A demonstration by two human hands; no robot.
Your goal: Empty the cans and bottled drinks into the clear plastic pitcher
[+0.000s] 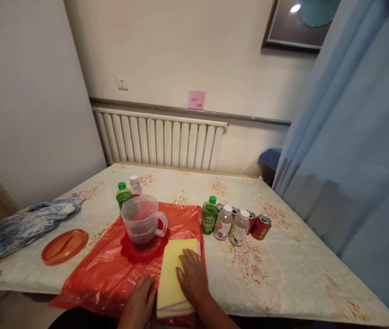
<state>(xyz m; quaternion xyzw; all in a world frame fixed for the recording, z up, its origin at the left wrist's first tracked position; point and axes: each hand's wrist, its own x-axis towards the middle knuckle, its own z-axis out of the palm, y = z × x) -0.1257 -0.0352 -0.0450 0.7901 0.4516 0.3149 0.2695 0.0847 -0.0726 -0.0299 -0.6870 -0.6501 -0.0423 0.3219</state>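
Observation:
A folded yellow cloth (171,269) lies on a red plastic sheet (95,274) at the table's near side. My right hand (192,275) rests flat on the cloth, its fingers spread a little. Just left of the cloth, my left hand (140,301) lies on the red sheet with its fingers loosely extended and nothing visible in it. Behind my left hand, a clear plastic jug (141,224) with its handle to the right stands in a scalloped red dish (131,251).
Right of the sheet stand a green bottle (209,217), two white-capped bottles (239,228) and several red cans (261,227). Another green bottle (123,194) is behind the jug. An orange lid (65,246) and patterned fabric (26,226) lie left.

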